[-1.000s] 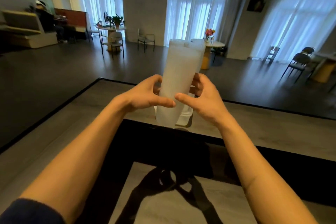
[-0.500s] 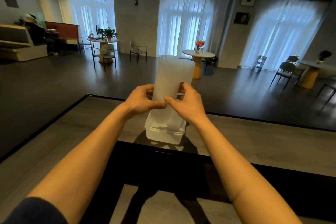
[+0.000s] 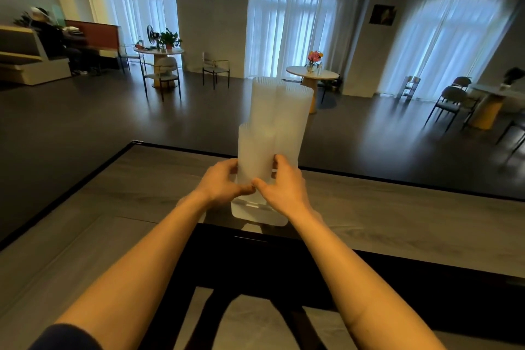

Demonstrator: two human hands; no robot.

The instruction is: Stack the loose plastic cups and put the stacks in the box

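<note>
Down it comes. A second ago you had the frosted, ribbed stack of white plastic cups (image 3: 255, 148) held up clear of the table, and now its foot has dropped behind your fingers to the mouth of the translucent white plastic box (image 3: 257, 216). Your left hand (image 3: 224, 179) curls round the stack's left side and your right hand (image 3: 284, 187) round its right. The thumbs nearly meet at the front, and both hands grip it snugly, low down.

Right behind it stand two taller cup stacks (image 3: 292, 122), side by side and close against it. They look to be already in the box, which sits on the grey wood-grain table (image 3: 397, 207). The top of your stack sits well below theirs, so I judge it's going in at the near side. Whether its base has reached the box floor I can't tell, because your hands cover it.

That makes this the third stack for the box. Keep it upright and clear of its neighbours' rims. Loosen your grip only once it bears its own weight.
</note>
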